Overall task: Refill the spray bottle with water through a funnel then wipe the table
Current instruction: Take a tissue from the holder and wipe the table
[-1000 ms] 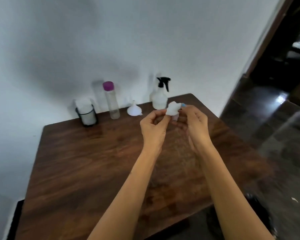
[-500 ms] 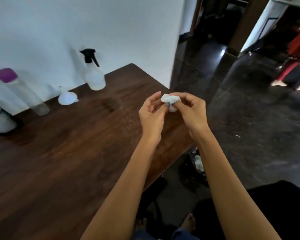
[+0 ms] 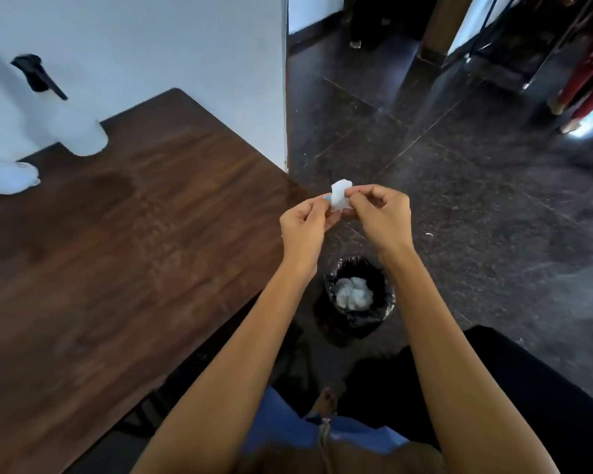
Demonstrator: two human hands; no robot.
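Head camera, single wide-angle view, worn by the person, looking forward and steeply down.

It looked down along both bare forearms to the left hand (image 3: pixel 303 227) and right hand (image 3: pixel 382 217), which sat close, near the frame's centre. The wooden table (image 3: pixel 117 251) filled the left half, the dark tiled floor (image 3: pixel 476 200) the right, and a lined bin (image 3: pixel 356 295) lay almost directly below. Straight lines bowed toward the edges. There was no second view to share any part of the scene.

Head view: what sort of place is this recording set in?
Probably a room in a home, though I can't be sure. A dark wooden table stands against a plain white wall, the polished dark stone floor runs on through a doorway, and a small bin lined with a black bag sits beside the table.
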